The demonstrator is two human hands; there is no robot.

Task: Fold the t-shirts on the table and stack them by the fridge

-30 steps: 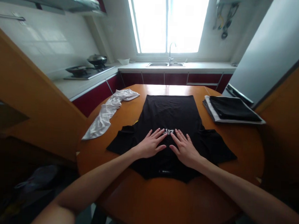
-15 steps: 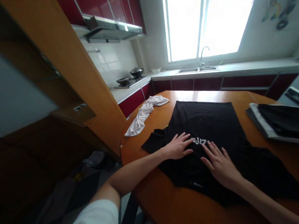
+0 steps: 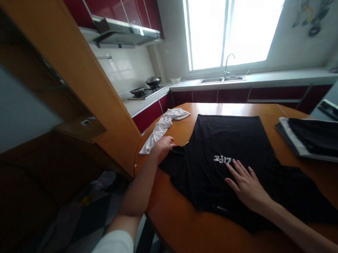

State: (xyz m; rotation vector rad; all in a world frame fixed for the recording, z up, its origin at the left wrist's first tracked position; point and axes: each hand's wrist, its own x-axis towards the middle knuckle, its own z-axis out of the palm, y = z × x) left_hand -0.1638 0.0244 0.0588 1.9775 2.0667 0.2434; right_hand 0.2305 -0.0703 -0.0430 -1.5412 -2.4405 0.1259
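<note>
A black T-shirt (image 3: pixel 227 134) with white lettering lies spread over the wooden table, its hem toward the window. My right hand (image 3: pixel 246 184) rests flat on the shirt just beside the lettering, fingers spread. At the upper edge of the shirt's left sleeve (image 3: pixel 173 160) is my left hand (image 3: pixel 165 144), its fingers loosely bent and a gap showing by the thumb. No cloth is visibly gripped in it. Just behind that hand lies a crumpled white cloth (image 3: pixel 162 128).
Folded dark and light clothes (image 3: pixel 314 138) are stacked on the right of the table (image 3: pixel 206 232). Beyond stand a counter with a sink (image 3: pixel 211 80), and a stove (image 3: pixel 144 93) with pans. A wooden partition (image 3: pixel 103 101) rises at left, near the table's edge.
My left hand has lifted off the lettering and moved left to the sleeve, its fingers now bent. My right hand stays on the shirt, which looks unmoved.
</note>
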